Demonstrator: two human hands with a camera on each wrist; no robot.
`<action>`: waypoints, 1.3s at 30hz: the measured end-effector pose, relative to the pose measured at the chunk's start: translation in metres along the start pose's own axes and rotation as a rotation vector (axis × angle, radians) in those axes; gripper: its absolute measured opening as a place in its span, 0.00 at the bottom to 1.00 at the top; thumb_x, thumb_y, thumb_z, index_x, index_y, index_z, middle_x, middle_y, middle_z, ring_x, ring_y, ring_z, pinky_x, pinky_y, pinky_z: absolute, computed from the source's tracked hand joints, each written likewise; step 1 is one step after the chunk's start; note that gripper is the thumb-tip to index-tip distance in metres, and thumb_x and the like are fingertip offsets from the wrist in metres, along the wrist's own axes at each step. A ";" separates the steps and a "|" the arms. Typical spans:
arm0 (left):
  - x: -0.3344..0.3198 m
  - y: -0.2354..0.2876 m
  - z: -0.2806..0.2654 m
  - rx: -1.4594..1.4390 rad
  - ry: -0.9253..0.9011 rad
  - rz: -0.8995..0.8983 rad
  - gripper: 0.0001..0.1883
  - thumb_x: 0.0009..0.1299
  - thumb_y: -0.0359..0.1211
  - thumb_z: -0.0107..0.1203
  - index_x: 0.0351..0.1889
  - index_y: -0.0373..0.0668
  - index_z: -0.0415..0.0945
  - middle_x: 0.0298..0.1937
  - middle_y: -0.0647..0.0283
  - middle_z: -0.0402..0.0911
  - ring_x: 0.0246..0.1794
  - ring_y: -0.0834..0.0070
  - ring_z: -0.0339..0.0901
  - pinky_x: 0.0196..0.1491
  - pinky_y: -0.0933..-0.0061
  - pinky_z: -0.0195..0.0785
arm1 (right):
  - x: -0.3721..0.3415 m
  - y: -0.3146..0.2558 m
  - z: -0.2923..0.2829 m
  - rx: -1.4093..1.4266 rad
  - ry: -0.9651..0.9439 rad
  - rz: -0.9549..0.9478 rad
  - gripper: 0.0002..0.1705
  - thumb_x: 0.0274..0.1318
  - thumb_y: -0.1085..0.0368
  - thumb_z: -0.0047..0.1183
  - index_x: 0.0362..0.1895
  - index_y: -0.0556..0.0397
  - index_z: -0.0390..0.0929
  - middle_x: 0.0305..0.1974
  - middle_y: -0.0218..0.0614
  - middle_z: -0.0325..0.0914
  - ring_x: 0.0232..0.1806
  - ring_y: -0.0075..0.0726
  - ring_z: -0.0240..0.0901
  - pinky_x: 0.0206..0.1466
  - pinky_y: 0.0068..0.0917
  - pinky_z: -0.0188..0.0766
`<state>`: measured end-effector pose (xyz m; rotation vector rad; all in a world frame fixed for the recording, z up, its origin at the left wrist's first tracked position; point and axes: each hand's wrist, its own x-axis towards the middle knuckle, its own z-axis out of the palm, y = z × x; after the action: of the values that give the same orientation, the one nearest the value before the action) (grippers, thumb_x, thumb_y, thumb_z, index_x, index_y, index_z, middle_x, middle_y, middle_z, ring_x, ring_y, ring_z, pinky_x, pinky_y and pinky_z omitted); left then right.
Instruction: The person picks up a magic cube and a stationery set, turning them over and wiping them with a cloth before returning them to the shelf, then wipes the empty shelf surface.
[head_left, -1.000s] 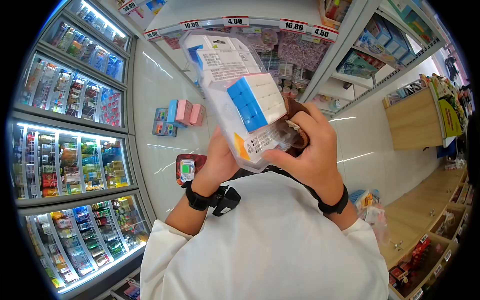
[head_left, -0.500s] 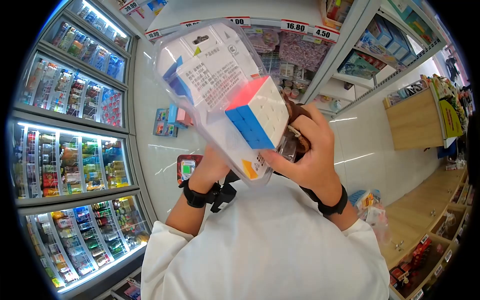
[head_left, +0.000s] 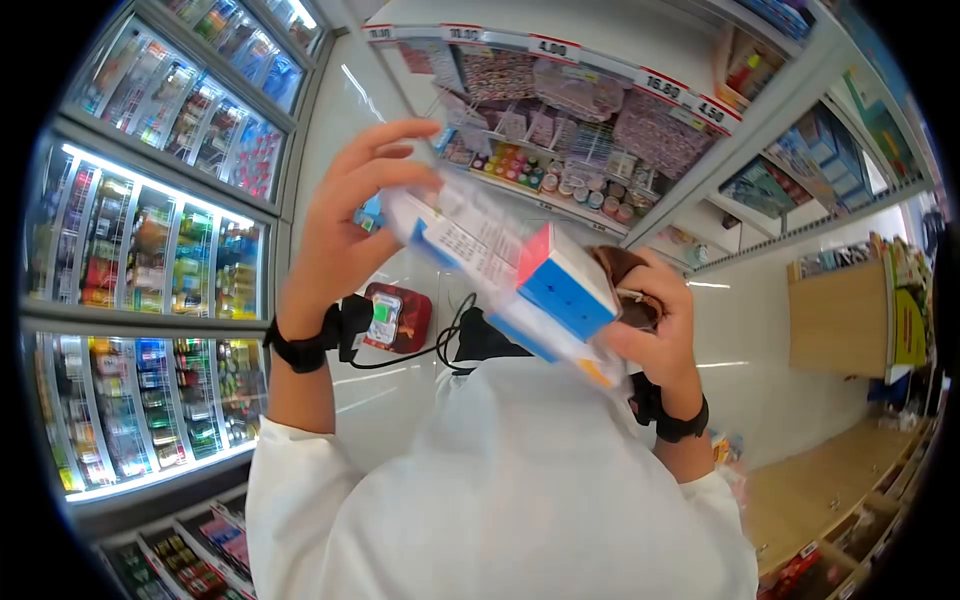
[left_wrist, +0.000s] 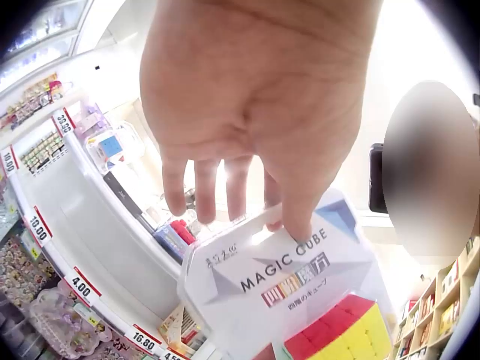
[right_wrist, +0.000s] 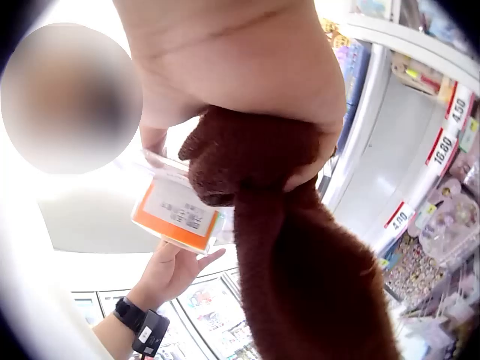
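Observation:
The clear blister package [head_left: 470, 240] hangs tilted between both hands, its cube [head_left: 568, 292] showing blue, white and pink sides. In the left wrist view the package front [left_wrist: 259, 277] reads MAGIC CUBE, with red and yellow cube sides. My left hand [head_left: 345, 215] pinches its upper end between thumb and forefinger, the other fingers spread. My right hand [head_left: 665, 325] grips the package's other end together with a brown fuzzy item [head_left: 622, 268]. In the right wrist view this brown item [right_wrist: 300, 247] hangs down from my fingers, beside the package's orange-edged end [right_wrist: 180, 214].
Drink fridges [head_left: 150, 240] line the left. Ahead stands a shelf with price tags [head_left: 553, 47] and small jars [head_left: 590, 195]. A red package [head_left: 405, 325] and a black cable [head_left: 445, 345] are low at centre-left. A wooden counter [head_left: 835, 310] is at the right.
My left hand has come out from behind the package and moved up-left to its upper end. The package has tipped over and shifted right with my right hand. The head view has turned.

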<state>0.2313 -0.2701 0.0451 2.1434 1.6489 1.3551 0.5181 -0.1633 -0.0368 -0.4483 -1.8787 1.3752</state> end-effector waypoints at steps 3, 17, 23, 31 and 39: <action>-0.015 0.000 -0.011 -0.181 -0.167 -0.080 0.08 0.58 0.22 0.60 0.35 0.37 0.76 0.47 0.57 0.80 0.38 0.75 0.78 0.42 0.77 0.68 | -0.002 0.020 0.013 0.310 -0.031 0.254 0.24 0.46 0.48 0.57 0.22 0.59 0.73 0.28 0.36 0.71 0.30 0.29 0.64 0.33 0.25 0.59; -0.201 -0.091 -0.073 -0.294 0.396 -1.113 0.07 0.69 0.32 0.55 0.38 0.39 0.73 0.32 0.68 0.79 0.32 0.87 0.74 0.32 0.84 0.66 | 0.010 0.100 0.059 0.496 0.260 0.811 0.30 0.64 0.39 0.38 0.33 0.54 0.75 0.26 0.37 0.76 0.24 0.33 0.75 0.30 0.27 0.73; -0.344 -0.193 -0.046 -0.311 0.841 -1.406 0.19 0.66 0.34 0.59 0.52 0.39 0.68 0.36 0.64 0.79 0.35 0.79 0.76 0.33 0.76 0.69 | 0.010 0.112 0.082 0.474 0.375 0.969 0.27 0.64 0.42 0.42 0.37 0.55 0.73 0.28 0.38 0.77 0.26 0.36 0.76 0.33 0.31 0.76; -0.500 -0.300 0.015 -0.477 1.219 -1.818 0.16 0.66 0.31 0.57 0.50 0.34 0.73 0.39 0.62 0.79 0.34 0.76 0.77 0.32 0.74 0.71 | 0.027 0.116 0.155 0.240 0.442 1.190 0.27 0.64 0.42 0.41 0.34 0.54 0.75 0.25 0.35 0.76 0.25 0.34 0.74 0.30 0.29 0.74; -0.611 -0.386 0.069 -0.795 1.410 -1.876 0.17 0.69 0.34 0.53 0.55 0.39 0.70 0.44 0.66 0.78 0.40 0.76 0.78 0.35 0.74 0.72 | 0.030 0.131 0.237 -0.107 0.352 1.341 0.28 0.62 0.39 0.43 0.38 0.53 0.75 0.28 0.35 0.78 0.25 0.34 0.75 0.30 0.29 0.75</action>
<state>-0.0021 -0.5897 -0.5638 -1.1303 1.5690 1.7587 0.3040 -0.2521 -0.1796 -2.0917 -1.2697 1.7495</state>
